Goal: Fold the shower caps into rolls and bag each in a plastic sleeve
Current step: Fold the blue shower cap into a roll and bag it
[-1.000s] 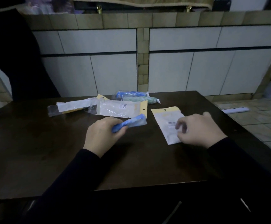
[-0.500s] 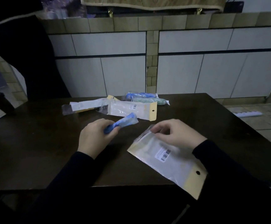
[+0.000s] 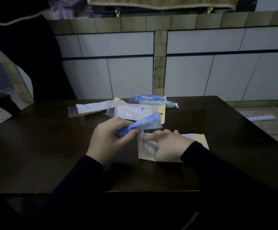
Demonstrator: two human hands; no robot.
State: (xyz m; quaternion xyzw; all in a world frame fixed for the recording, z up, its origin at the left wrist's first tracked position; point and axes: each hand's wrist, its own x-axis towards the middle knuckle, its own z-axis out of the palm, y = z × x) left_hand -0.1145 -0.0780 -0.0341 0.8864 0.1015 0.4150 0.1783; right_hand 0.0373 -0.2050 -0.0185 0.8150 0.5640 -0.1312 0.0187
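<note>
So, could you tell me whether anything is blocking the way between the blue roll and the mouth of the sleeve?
Nothing visible does. The left hand holds the blue roll just above the sleeve, whose mouth the right hand is working at; whether it is open yet is unclear.

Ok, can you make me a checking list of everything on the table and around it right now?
Surface: dark wooden table, dimly lit.
Job's things: blue rolled shower cap in the left hand; empty plastic sleeve under the right hand, its mouth beside the roll.
Clutter: two bagged rolls and two more sleeves at the far side.
Fingers: left closed on the roll; right pinching the sleeve's mouth.
Cables: nothing seen.
Surroundings: tiled counter, white cabinet doors.
</note>
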